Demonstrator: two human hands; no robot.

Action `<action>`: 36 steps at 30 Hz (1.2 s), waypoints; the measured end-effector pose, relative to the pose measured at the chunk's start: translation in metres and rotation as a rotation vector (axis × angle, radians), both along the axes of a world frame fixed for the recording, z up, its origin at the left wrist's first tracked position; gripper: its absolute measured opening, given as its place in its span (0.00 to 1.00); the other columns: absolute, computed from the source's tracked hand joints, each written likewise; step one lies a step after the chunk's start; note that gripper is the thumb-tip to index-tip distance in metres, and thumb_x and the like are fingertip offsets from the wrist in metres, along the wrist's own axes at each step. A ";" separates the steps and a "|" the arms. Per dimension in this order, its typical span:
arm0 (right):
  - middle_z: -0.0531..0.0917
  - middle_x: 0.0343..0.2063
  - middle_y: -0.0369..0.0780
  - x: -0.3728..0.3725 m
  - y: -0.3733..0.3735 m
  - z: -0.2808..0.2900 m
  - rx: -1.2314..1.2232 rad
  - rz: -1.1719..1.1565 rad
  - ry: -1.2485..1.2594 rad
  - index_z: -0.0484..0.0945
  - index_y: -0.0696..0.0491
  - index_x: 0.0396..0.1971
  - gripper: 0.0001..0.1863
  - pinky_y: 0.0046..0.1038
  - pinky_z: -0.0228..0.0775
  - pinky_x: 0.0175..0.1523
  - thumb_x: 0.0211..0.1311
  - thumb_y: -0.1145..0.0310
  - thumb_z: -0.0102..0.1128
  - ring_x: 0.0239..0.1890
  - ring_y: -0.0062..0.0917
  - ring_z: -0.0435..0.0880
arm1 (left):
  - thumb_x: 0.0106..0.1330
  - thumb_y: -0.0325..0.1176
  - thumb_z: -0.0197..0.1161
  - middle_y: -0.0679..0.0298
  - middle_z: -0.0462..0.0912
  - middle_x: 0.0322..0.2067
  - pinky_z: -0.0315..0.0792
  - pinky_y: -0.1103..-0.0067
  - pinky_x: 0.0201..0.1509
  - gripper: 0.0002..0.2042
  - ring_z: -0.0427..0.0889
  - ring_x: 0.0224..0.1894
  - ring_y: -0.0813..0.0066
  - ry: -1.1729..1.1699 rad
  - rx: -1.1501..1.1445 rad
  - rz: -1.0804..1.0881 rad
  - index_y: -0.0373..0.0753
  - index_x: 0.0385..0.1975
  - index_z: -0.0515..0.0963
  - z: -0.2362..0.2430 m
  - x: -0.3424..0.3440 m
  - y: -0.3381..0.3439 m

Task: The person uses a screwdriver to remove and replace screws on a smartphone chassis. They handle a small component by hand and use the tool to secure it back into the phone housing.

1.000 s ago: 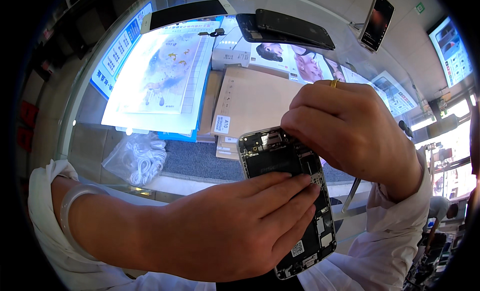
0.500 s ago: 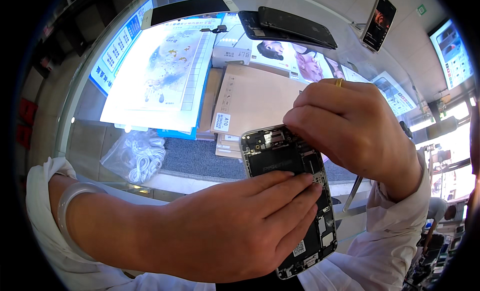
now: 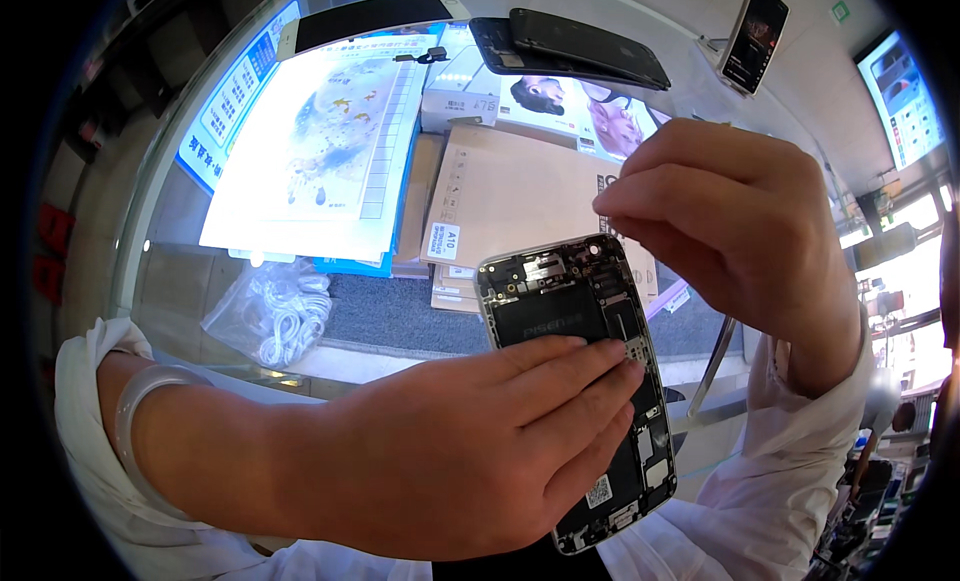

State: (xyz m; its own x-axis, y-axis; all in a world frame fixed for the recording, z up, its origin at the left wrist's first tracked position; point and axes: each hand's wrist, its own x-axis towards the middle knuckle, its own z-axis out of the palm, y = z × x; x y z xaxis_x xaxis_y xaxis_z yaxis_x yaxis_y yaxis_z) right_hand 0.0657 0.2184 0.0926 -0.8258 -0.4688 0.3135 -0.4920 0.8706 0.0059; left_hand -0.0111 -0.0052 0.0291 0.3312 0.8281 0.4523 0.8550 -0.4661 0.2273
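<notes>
My left hand lies across an opened smartphone, gripping it with the fingers over its lower middle. The phone is tilted and shows its black battery, circuit parts and metal brackets; a small round hole sits in its top right corner. My right hand is raised just beyond that corner, apart from the phone. Its thumb and forefinger are pinched together, and whatever may be between the tips is too small to make out.
Flat brown boxes and sheets of paper cover the lit glass counter. A bag of white cables lies left on a grey mat. Behind are a white-framed phone, dark phone parts and a standing phone.
My right hand has lifted up and to the right off the phone's top right corner, uncovering it. The left hand and the phone have stayed almost in place.
</notes>
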 end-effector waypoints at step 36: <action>0.82 0.32 0.43 0.030 -0.001 -0.017 -0.093 -0.104 0.061 0.84 0.58 0.38 0.15 0.29 0.76 0.33 0.47 0.84 0.66 0.32 0.33 0.84 | 0.53 0.39 0.73 0.51 0.81 0.49 0.79 0.68 0.48 0.26 0.83 0.46 0.53 0.049 -0.011 0.185 0.31 0.50 0.80 0.013 -0.061 0.011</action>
